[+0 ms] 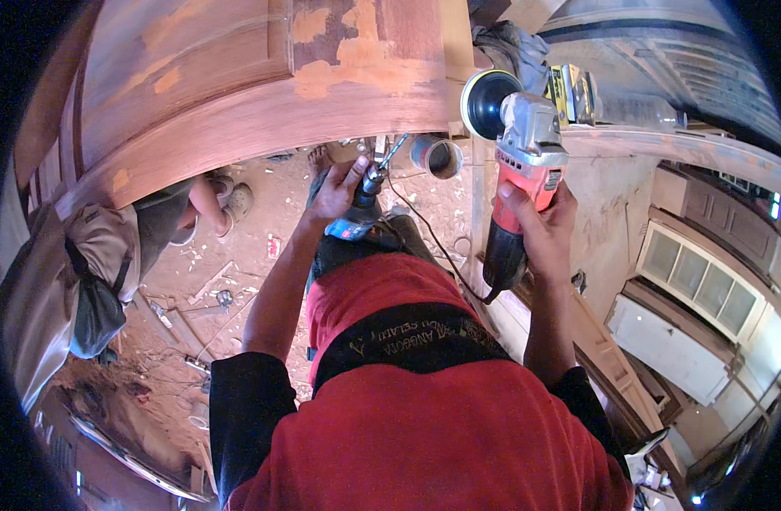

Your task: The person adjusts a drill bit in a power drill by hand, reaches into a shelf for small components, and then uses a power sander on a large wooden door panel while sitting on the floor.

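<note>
My left hand is closed around a blue power drill near its chuck, in front of my waist. A long twist bit points up and to the right from the drill. My right hand grips an angle grinder by its red and black body, with the silver head uppermost. On that head sits a round pad with a yellow rim, facing left and apart from the wood. A dark cord runs between the tools. Beyond both hands lies a wooden panel with orange filler patches.
An open can stands below the panel's edge. Past the grinder are a grey cloth, a yellow and black box and a clear bottle. Another person's sandalled foot is at left. Wood scraps litter the floor.
</note>
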